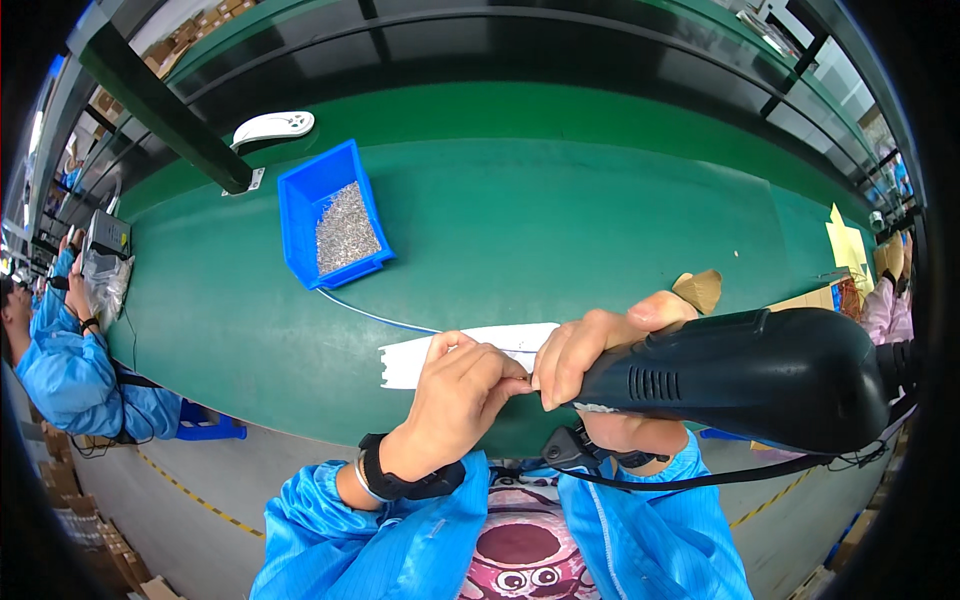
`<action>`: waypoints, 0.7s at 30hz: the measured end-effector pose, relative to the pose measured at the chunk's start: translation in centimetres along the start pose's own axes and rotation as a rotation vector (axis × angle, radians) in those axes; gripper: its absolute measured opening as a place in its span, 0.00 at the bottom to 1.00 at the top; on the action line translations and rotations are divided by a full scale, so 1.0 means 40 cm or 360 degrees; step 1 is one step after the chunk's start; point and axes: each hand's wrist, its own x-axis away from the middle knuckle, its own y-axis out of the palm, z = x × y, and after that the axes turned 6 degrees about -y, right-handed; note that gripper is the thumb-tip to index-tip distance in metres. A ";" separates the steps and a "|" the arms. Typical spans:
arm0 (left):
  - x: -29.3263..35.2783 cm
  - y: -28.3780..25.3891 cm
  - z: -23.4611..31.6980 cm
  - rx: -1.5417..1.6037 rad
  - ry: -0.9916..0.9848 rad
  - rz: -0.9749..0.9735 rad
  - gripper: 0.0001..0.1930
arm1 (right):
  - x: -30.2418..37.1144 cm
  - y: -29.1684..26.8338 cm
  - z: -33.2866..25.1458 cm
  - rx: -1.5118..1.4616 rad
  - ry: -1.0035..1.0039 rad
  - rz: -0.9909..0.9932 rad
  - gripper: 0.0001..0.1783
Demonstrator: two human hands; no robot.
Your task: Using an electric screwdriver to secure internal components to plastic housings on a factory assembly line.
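My right hand [600,350] is wrapped round the front end of a bulky black hand-held power tool [750,385] with vent slots in its side. Its exact kind does not show. At the tool's narrow tip, my left hand [455,400] has thumb and fingers pinched together on something too small to make out. A thin blue-and-white wire [375,318] runs from beside the blue bin [298,225] toward both hands, and its far end is hidden by fingers. Beneath the hands lies a ragged-edged white sheet [402,370]. Many small silvery metal pieces [345,237] fill part of the bin.
Behind my right hand sits a brown folded scrap [699,290]. A white hand-held device [274,127] rests near the green post [165,110]. Yellow paper [848,245] and an open carton [815,299] stand at right. Another person in blue [75,370] works at far left.
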 end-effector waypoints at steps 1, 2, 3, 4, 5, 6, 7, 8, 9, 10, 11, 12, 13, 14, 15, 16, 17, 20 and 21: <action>-0.002 -0.001 0.000 0.0003 0.0002 -0.0004 0.08 | 0.006 -0.005 -0.007 0.0071 0.0040 0.0021 0.42; -0.006 -0.004 -0.001 0.0063 0.0018 -0.0004 0.08 | 0.012 -0.008 -0.013 0.0141 0.0081 0.0042 0.42; -0.010 -0.006 -0.007 0.0122 0.0030 -0.0001 0.08 | 0.023 -0.007 -0.017 0.0139 0.0083 0.0042 0.42; -0.014 -0.016 -0.013 0.0121 0.0026 0.0000 0.08 | 0.036 -0.004 -0.021 0.0231 0.0158 0.0228 0.42; -0.019 -0.034 -0.019 -0.0032 -0.0007 0.0117 0.07 | 0.044 -0.002 -0.021 0.0321 0.0233 0.0413 0.42; -0.027 -0.050 -0.023 -0.0176 -0.0034 0.0227 0.06 | 0.049 -0.004 -0.020 0.0328 0.0237 0.0418 0.42; -0.037 -0.063 -0.031 -0.0233 -0.0046 0.0197 0.06 | 0.056 -0.008 -0.017 0.0375 0.0222 0.0477 0.42; -0.040 -0.062 -0.041 -0.0226 -0.0047 0.0190 0.06 | 0.061 -0.011 -0.015 0.0423 0.0207 0.0536 0.42; -0.039 -0.060 -0.053 -0.0225 -0.0122 0.0123 0.06 | 0.060 -0.012 -0.011 0.0408 0.0211 0.0518 0.42; -0.035 -0.054 -0.063 -0.0222 -0.0197 0.0055 0.06 | 0.062 -0.009 -0.010 0.0402 0.0217 0.0520 0.42; -0.031 -0.047 -0.069 -0.0243 -0.0193 -0.0005 0.06 | 0.064 -0.005 -0.009 0.0405 0.0251 0.0535 0.43; -0.031 -0.042 -0.070 -0.0244 -0.0198 -0.0010 0.06 | 0.065 -0.004 -0.009 0.0409 0.0283 0.0551 0.43; -0.029 -0.036 -0.070 -0.0270 -0.0282 -0.0095 0.07 | 0.066 -0.004 -0.010 0.0406 0.0288 0.0557 0.43; -0.028 -0.030 -0.071 -0.0295 -0.0366 -0.0181 0.08 | 0.068 -0.006 -0.011 0.0404 0.0304 0.0576 0.43; -0.025 -0.030 -0.076 -0.0291 -0.0375 -0.0179 0.08 | 0.066 -0.002 -0.008 0.0402 0.0324 0.0586 0.43; -0.023 -0.029 -0.083 -0.0245 -0.0347 -0.0121 0.08 | 0.064 0.001 -0.005 0.0399 0.0334 0.0583 0.43; -0.019 -0.029 -0.088 -0.0200 -0.0319 -0.0063 0.08 | 0.062 0.004 -0.001 0.0409 0.0368 0.0570 0.43; -0.028 -0.024 -0.083 -0.0204 -0.0370 -0.0106 0.09 | 0.067 -0.006 -0.004 0.0422 0.0427 0.0568 0.43; -0.031 -0.023 -0.082 -0.0202 -0.0371 -0.0112 0.09 | 0.068 -0.007 -0.005 0.0419 0.0456 0.0564 0.42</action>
